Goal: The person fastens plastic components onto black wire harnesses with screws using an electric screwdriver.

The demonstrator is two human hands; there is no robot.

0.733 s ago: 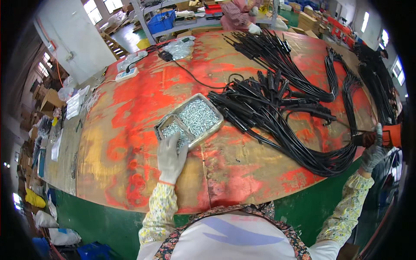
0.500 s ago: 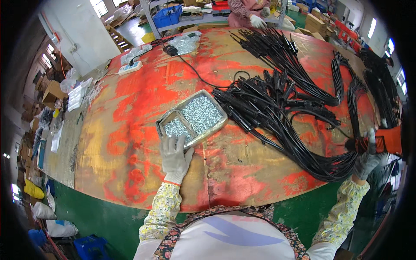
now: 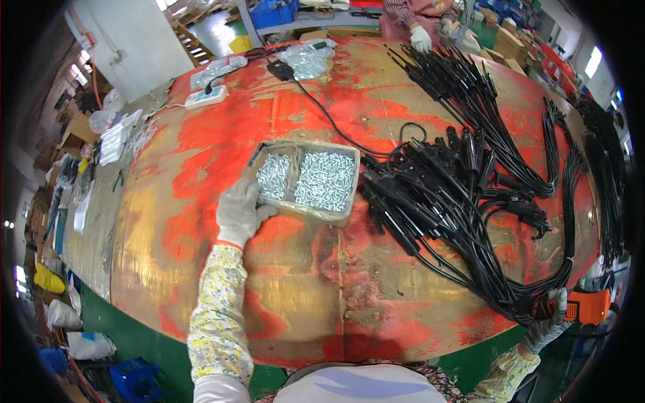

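Note:
My left hand [image 3: 240,213], in a pale grey glove, is at the near left corner of a shallow two-part box [image 3: 310,212]. Its fingers are curled at the rim and its thumb lies along the near side. Small silvery screws [image 3: 325,180] fill both compartments, the right one being larger. Far to the right, over the table's near edge, my gloved right hand [image 3: 545,330] is wrapped round an orange-and-black power tool [image 3: 588,306]. The tool's tip is hidden. Close beside it runs a bundle of black cables [image 3: 497,285] with thick black connector ends [image 3: 430,181].
A second black cable bundle [image 3: 470,94] lies farther back, and more cables [image 3: 601,181] hang at the right. A power strip [image 3: 205,97], plastic bags [image 3: 306,60] and a corded black plug [image 3: 280,70] lie on the red-stained table [image 3: 201,269]. Another person's white-gloved hand [image 3: 420,39] is across the table.
The box has turned clockwise, with my left hand at its corner shifting left. My right hand has come nearer with the power tool. The whole view has also shifted.

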